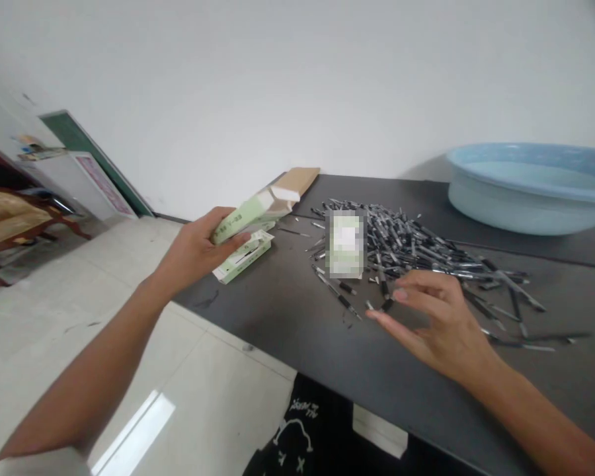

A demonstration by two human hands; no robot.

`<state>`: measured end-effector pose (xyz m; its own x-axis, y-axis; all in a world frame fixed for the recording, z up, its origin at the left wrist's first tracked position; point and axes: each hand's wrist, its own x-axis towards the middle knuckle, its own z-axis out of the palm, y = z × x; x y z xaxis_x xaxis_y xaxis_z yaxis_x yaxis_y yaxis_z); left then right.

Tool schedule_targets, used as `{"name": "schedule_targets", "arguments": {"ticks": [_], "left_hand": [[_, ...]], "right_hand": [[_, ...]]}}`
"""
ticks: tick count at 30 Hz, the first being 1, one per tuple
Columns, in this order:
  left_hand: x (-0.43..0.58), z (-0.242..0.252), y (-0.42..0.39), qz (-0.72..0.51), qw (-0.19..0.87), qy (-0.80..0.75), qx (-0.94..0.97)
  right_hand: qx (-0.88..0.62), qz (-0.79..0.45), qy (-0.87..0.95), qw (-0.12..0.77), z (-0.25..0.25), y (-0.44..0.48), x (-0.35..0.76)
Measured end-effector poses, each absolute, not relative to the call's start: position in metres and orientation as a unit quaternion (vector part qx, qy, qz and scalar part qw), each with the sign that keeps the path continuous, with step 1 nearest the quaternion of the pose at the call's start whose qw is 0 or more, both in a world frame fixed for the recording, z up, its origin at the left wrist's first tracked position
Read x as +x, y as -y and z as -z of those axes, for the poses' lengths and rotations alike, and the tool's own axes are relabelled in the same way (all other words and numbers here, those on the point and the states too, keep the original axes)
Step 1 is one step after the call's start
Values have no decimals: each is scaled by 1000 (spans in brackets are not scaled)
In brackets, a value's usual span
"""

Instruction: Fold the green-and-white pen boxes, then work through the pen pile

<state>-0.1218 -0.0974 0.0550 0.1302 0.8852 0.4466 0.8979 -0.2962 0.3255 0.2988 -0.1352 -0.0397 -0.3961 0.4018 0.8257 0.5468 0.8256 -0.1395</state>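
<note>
My left hand (198, 248) grips a light green and white carton (255, 211), its flap end tilted up to the right. Below that, another green box (245, 261) lies on the dark table. Over the table's middle, my right hand (436, 317) is open, thumb and fingers apart, with nothing seen between them. Just beyond its fingers spreads a large heap of black and clear pens (401, 241). A small pale green and white item (346, 244) sits at the heap's near left side; it is blurred out, so I cannot tell its kind.
A big light blue basin (530, 192) stands at the back right. Brown cardboard (302, 178) lies at the table's far left corner, against the wall. Loose pens (525, 344) are scattered to the right. A wooden seat (20, 218) is on the floor at far left.
</note>
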Motion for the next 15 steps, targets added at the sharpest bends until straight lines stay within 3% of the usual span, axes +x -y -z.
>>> {"name": "schedule_targets", "arguments": {"ticks": [1, 4, 10, 15], "left_hand": [[-139, -57, 99, 212, 82, 579, -783], [-177, -56, 101, 133, 113, 551, -816], [-225, -31, 86, 98, 173, 592, -781], [-243, -8, 70, 108, 158, 606, -772]], "right_hand": [[-293, 64, 835, 461, 40, 135, 299], [-319, 20, 847, 425, 40, 135, 298], [-361, -22, 861, 357, 39, 137, 298], [-364, -25, 870, 330, 45, 136, 302]]}}
